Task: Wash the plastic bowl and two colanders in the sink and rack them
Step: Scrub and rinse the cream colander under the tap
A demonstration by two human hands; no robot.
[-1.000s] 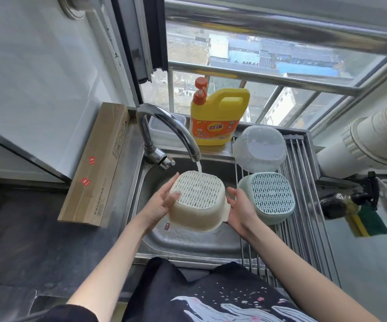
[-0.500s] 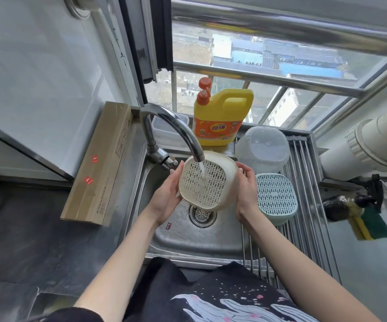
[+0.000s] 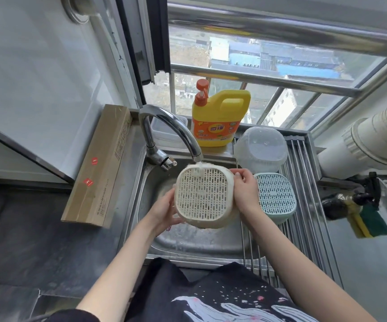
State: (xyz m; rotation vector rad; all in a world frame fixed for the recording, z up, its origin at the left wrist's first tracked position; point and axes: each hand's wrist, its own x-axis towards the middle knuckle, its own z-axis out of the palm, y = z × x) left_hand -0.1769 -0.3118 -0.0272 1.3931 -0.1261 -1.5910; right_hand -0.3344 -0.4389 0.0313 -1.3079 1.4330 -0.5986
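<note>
I hold a cream colander (image 3: pixel 203 196) over the steel sink (image 3: pixel 187 245), its perforated bottom turned up towards me. Water from the tap (image 3: pixel 171 133) runs onto its far edge. My left hand (image 3: pixel 164 211) grips its left side and my right hand (image 3: pixel 244 191) grips its right rim. A pale green colander (image 3: pixel 275 197) lies upside down on the roll-up drying rack (image 3: pixel 304 217) just right of my right hand. A clear plastic bowl (image 3: pixel 261 148) lies upside down on the rack behind it.
A yellow dish soap bottle (image 3: pixel 218 119) stands behind the sink by the window. A long cardboard box (image 3: pixel 99 168) lies on the counter to the left. A sponge (image 3: pixel 369 223) and a dark scrubber (image 3: pixel 336 205) hang at the right, under a white duct (image 3: pixel 373 140).
The cream colander has tilted so its bottom faces me more squarely and sits lower under the tap. My left hand moved down its side. My right hand stays on its right rim.
</note>
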